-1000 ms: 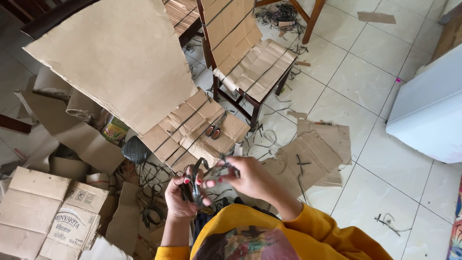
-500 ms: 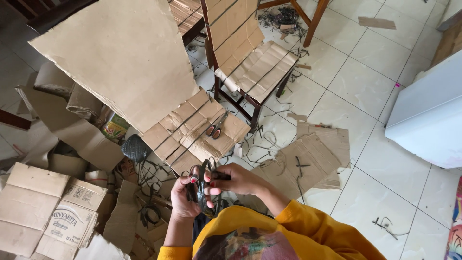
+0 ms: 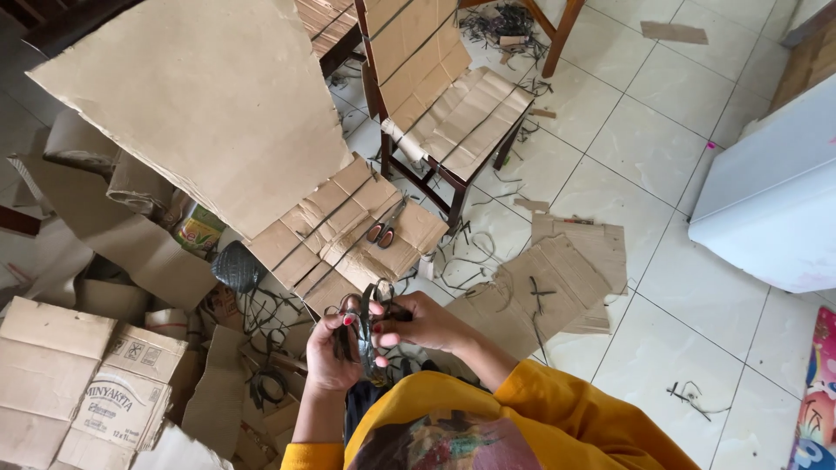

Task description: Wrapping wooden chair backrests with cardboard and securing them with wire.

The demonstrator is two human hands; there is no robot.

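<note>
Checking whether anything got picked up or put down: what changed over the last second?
The right hand drew in from out front to meet the left hand; both now pinch the dark strap bundle. Nothing let go. The scissors still lie on the strapped cardboard bundle.

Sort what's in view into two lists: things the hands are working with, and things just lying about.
In hand:
- left hand and right hand, both gripping dark strapping

Lying about:
- scissors on the cardboard-wrapped seat
- dark roll
- flattened cardboard on the floor
- stacked boxes
</note>
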